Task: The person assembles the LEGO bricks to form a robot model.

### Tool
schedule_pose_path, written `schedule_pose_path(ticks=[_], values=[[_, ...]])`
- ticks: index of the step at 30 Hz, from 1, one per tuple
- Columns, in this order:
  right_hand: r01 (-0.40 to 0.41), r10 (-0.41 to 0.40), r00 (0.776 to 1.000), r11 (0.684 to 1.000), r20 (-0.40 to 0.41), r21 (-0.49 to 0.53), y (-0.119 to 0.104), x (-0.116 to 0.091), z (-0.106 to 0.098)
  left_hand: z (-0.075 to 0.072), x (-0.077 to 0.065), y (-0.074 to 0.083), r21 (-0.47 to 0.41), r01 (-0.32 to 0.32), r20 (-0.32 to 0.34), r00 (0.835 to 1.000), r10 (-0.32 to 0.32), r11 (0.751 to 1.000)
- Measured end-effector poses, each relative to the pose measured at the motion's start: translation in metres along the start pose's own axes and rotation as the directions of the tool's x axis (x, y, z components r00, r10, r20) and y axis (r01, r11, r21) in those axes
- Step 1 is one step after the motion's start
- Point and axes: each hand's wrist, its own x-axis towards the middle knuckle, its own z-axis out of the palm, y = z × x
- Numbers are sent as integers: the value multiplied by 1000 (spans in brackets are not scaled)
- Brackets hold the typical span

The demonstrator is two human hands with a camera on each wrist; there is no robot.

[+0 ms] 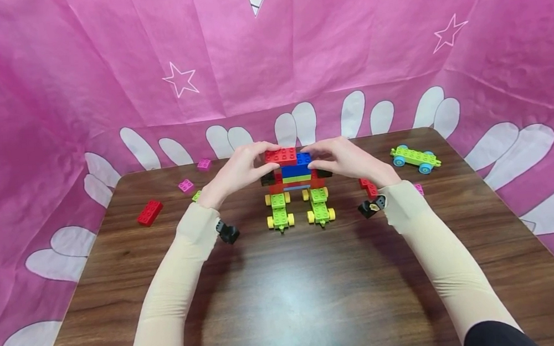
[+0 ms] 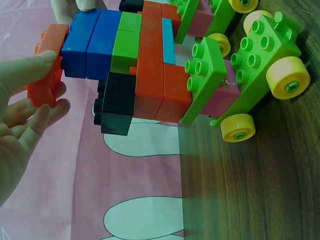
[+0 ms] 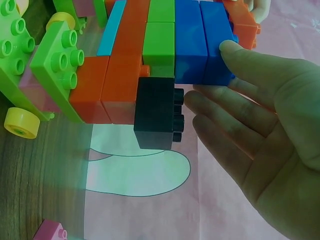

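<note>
Nearest, the pale sleeves (image 1: pixel 168 295) reach over the brown table (image 1: pixel 297 305), a small black camera (image 1: pixel 229 233) at the left wrist and another at the right. Beyond them stand two green wheeled bases (image 1: pixel 279 217) with yellow wheels, side by side, carrying the toy-brick figure at mid-table, near the back edge. At its top, the left hand (image 1: pixel 246 167) pinches the top red brick (image 1: pixel 280 156), which juts past the blue bricks (image 1: pixel 297 170) on the left; the right hand (image 1: pixel 345 158) grips the right end of those blue bricks between thumb and fingers. Whether the red brick is fully pressed onto the studs cannot be told. Pushing down hard on its overhanging end could lever it off or tip the top; a sideways push could make the wheels roll, and uneven pressure might spread the two bases or crack a joint lower down. The black bricks (image 3: pixel 154 112) stick out on either side just below the fingers, so a slipping hand could knock them. Around lie a loose red brick (image 1: pixel 150 213) at the left, red pieces (image 1: pixel 369 187) partly behind the right wrist, pink bricks (image 1: pixel 186 185), and a green car (image 1: pixel 414 156) with blue wheels at the right. The pink cloth (image 1: pixel 256 63) closes off the back.
</note>
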Motion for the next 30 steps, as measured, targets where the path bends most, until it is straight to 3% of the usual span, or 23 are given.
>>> schedule_pose_path(ticks=[18, 30], values=[[14, -14, 1000, 1000, -6, -6, -1, -1, 0, -3, 1, 7, 46, 70, 41, 997, -72, 996], [11, -11, 1000, 1000, -7, -9, 0, -1, 0, -5, 2, 10, 78, 55, 57, 997, -59, 995]])
